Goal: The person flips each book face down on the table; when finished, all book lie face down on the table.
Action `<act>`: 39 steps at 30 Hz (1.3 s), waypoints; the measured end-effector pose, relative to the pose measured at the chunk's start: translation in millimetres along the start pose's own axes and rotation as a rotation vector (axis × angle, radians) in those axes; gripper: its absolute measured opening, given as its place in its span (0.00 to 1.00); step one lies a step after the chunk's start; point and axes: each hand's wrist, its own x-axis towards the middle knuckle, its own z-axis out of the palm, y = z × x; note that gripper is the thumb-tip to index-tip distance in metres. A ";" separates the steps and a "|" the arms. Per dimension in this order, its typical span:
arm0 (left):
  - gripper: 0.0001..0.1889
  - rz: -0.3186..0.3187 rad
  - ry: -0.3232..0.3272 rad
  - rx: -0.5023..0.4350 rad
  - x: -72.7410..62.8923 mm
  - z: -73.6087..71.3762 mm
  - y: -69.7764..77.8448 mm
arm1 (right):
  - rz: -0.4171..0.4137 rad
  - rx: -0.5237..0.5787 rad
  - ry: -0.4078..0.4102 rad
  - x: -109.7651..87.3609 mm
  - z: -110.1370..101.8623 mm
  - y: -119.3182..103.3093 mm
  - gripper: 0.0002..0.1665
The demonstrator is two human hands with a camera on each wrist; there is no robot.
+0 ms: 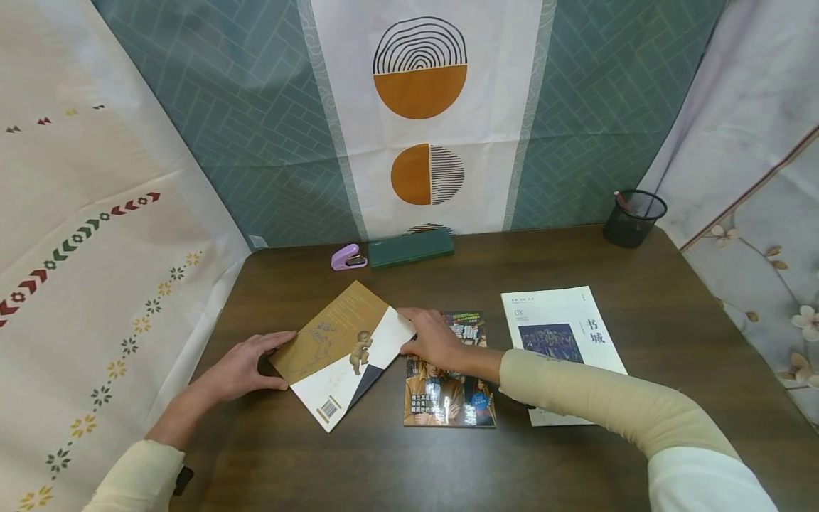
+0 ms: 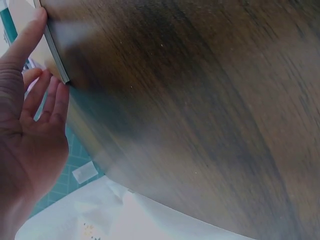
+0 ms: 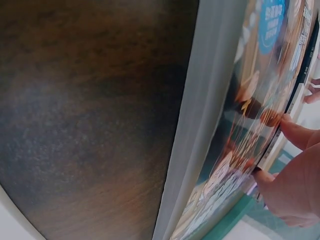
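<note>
Pinching opposite corners of gold-and-white book (image 1: 342,341), left of glossy magazine (image 1: 441,398): left hand (image 1: 246,364) and right hand (image 1: 441,341), thumb against fingers. Black mesh cup (image 1: 623,229), far right behind magazine, holds reddish stick (image 1: 622,201); other contents hard to make out. Green case (image 1: 412,249) behind magazine, inside hidden. Right hand partly covers magazine; sleeve (image 1: 601,402) hides part of white book (image 1: 552,343) right of it. Brown wood table (image 1: 512,469) underneath, patterned hangings (image 1: 499,142) behind.
</note>
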 end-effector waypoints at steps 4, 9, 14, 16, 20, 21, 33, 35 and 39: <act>0.50 0.009 0.008 0.023 0.2 -0.3 0.8 | -0.016 -0.019 0.006 1.6 1.3 2.2 0.42; 0.49 0.032 0.027 0.069 -0.8 -1.0 2.3 | -0.048 -0.025 -0.017 7.6 -0.1 6.7 0.40; 0.45 0.056 0.061 0.116 -4.6 -1.6 2.7 | -0.063 -0.018 -0.072 19.7 -4.6 10.6 0.41; 0.43 0.068 0.066 0.138 -5.7 -1.6 2.8 | -0.068 -0.025 -0.098 24.5 -6.9 12.0 0.41; 0.39 0.098 0.067 0.181 -7.1 -1.5 4.1 | -0.091 -0.057 -0.150 33.9 -10.6 15.0 0.42; 0.39 0.100 0.066 0.193 -7.5 -1.6 4.6 | -0.096 -0.064 -0.160 35.8 -11.6 15.6 0.42; 0.39 0.135 0.067 0.262 -16.0 -3.6 13.5 | -0.100 -0.057 -0.282 56.0 -15.3 18.1 0.42; 0.39 0.153 0.068 0.281 -18.1 -4.2 16.1 | -0.107 -0.059 -0.292 58.0 -15.1 17.9 0.42; 0.39 0.178 0.072 0.304 -20.9 -4.1 19.0 | -0.112 -0.066 -0.303 61.2 -14.5 17.8 0.42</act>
